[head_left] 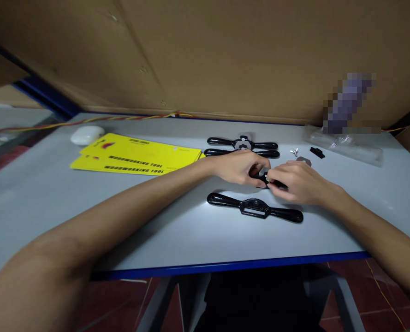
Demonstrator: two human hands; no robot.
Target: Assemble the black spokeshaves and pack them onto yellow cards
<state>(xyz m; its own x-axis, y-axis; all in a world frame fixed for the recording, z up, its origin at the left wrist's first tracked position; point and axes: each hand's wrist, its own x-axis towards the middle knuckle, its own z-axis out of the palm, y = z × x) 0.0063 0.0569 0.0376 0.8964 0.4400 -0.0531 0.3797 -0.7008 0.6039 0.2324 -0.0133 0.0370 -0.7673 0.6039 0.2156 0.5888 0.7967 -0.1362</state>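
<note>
Held tool: one black tool [263, 172], right of centre in the frame, between the two hands; a grey part shows at its middle, the rest mostly covered by fingers.
Left hand [241, 167]: curled around the left portion of the tool.
Right hand [294, 182]: thumb and fingers closed on the tool beside the grey part.
Black frame [255, 203]: one, two-handled, on the tabletop [163, 230] just below the hands.
Upper tools [265, 153]: two, black-handled, side by side above the hands; the left hand overlaps the nearer one.
Loose parts: one grey plate [303, 160], partly behind the right hand; one small black plate [317, 152]; silver pieces [294, 152], count unclear.
Yellow cards [145, 148]: at least two, overlapping, left of centre; left forearm obstructs their lower right.
Outer items: one white object [88, 134], upper left; clear plastic [360, 150], right.
</note>
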